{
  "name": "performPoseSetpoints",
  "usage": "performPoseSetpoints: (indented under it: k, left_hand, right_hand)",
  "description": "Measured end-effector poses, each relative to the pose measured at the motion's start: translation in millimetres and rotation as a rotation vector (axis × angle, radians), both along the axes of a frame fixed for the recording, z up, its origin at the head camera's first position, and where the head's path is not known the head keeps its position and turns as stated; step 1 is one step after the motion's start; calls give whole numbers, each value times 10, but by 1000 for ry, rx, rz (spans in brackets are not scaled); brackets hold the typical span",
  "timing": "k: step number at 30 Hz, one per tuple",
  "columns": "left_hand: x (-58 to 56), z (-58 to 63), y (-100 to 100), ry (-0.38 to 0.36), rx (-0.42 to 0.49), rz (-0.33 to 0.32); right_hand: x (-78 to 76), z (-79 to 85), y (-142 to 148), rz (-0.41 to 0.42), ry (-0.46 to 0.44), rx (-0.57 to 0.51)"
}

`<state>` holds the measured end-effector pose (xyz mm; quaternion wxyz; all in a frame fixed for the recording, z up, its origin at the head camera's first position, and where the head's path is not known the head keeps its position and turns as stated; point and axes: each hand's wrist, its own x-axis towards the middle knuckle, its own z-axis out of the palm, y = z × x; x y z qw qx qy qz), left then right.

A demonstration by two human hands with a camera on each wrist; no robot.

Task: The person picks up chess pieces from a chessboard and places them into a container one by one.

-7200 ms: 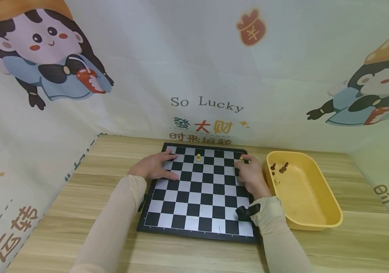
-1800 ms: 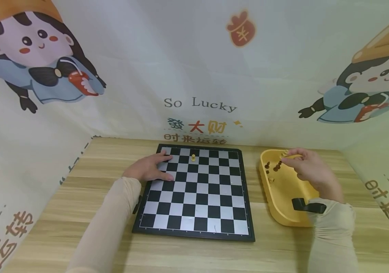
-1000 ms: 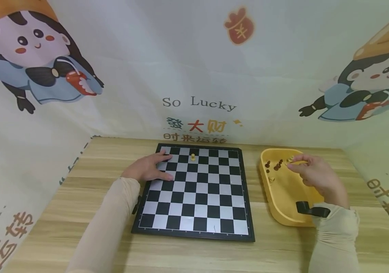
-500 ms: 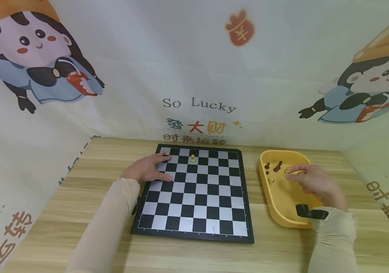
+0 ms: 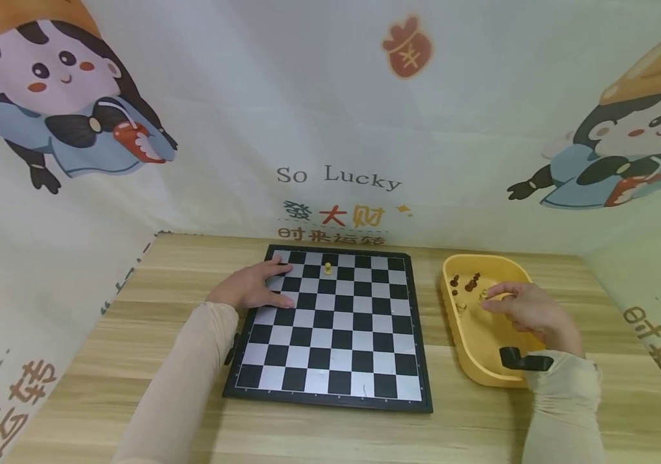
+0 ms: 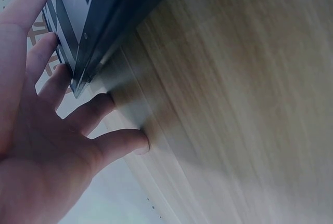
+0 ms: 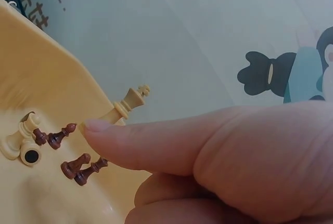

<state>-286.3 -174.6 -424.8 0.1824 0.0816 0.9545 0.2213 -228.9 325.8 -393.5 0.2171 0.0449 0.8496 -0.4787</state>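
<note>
My left hand (image 5: 247, 285) rests at the chessboard's upper left edge with its fingers spread over the squares. In the left wrist view some fingers of that left hand (image 6: 49, 135) reach below the board's edge. The black-and-white chessboard (image 5: 330, 338) lies flat, with one pale yellow chess piece (image 5: 327, 268) near its far side. My right hand (image 5: 533, 314) is over the yellow tray and pinches a pale chess king (image 7: 131, 102) between thumb and fingers. The king's cross top points up and right in the right wrist view; its base is hidden by the thumb.
The yellow tray (image 5: 465, 351) stands right of the board. Inside lie several dark brown chess pieces (image 7: 62, 135) and pale pieces (image 7: 15, 142), some tipped over. A printed cloth (image 5: 330, 103) hangs behind the wooden table (image 5: 162, 316).
My right hand has moved from the board's far right corner over to the tray, and a pale piece is gone from that corner. Lately it sank lower into the tray. My left hand has stayed.
</note>
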Motion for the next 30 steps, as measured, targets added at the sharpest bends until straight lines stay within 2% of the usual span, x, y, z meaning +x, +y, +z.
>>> performPoseSetpoints:
  k: [15,30]
  left_hand:
    - [-18,-36,-11,8,4,5]
    - [-14,-32,-6,4,16,8]
  right_hand:
    - [-2,-17,-5,17,12,24]
    - [17,75,-51,5,46,33]
